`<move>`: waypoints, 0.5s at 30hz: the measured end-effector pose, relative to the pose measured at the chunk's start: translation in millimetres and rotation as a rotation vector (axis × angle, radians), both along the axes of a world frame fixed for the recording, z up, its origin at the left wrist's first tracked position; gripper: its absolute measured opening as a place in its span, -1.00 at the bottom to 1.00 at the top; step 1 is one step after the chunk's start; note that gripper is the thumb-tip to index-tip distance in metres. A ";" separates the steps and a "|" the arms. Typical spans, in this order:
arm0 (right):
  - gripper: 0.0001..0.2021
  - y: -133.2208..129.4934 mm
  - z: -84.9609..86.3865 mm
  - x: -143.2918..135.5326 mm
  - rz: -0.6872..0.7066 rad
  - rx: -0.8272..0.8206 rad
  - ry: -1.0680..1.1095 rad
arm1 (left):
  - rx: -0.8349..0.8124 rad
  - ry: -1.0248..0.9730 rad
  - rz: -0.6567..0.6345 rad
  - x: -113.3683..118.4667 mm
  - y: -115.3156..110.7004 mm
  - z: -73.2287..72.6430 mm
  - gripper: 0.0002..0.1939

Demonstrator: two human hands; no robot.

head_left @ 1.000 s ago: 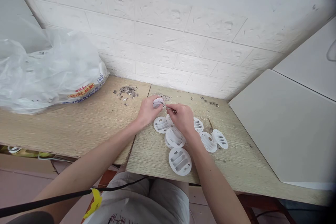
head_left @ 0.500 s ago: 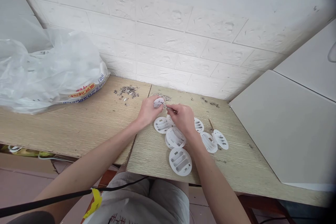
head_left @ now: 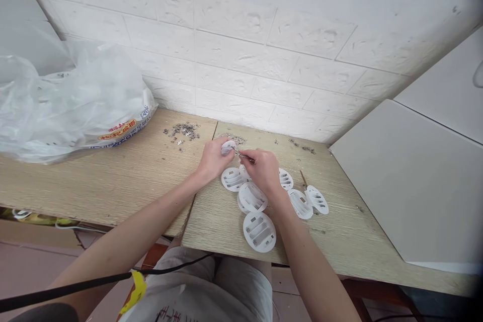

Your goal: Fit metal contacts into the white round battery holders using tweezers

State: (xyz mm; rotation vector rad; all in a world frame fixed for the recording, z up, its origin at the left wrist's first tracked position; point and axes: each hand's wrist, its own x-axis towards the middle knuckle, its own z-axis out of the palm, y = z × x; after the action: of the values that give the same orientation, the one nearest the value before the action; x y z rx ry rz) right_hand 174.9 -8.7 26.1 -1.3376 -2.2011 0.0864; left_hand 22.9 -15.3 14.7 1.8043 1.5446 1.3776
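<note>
My left hand (head_left: 216,161) is closed on a round white plastic battery holder (head_left: 227,147), held tilted above the table. Pinched in my right hand (head_left: 262,168) is a pair of metal tweezers (head_left: 245,155), their tips at the battery holder's face. Fingers hide most of the held piece, and any small part at the tips is too small to make out. Several more white battery holders lie around my right forearm, among them one near the table's front edge (head_left: 259,232), an overlapping pair (head_left: 252,197) and one leaning at the right (head_left: 317,200).
A pile of small metal contacts (head_left: 184,132) lies at the left, and another pile (head_left: 234,139) behind my hands. Loose contacts (head_left: 302,146) sit near the wall. A stuffed plastic bag (head_left: 75,105) stands at the left. A thin brown stick (head_left: 303,178) lies by the holders. A black cable (head_left: 94,284) crosses my lap.
</note>
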 end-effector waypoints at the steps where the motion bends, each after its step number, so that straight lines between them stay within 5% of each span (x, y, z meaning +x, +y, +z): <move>1: -0.76 -0.1 0.0 -0.2 -0.001 0.004 -0.008 | 0.015 0.018 -0.001 0.1 -0.5 -0.1 -0.85; 15: -0.74 -1.3 -4.8 -2.6 -0.016 0.047 -0.110 | 0.143 0.286 0.051 2.9 -2.1 -5.6 -0.87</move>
State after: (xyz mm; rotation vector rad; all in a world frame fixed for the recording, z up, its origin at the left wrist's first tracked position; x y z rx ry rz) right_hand 172.3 -10.0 21.3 -1.3633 -2.2678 -0.0459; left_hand 25.8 -17.3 9.1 2.1401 1.6788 1.3287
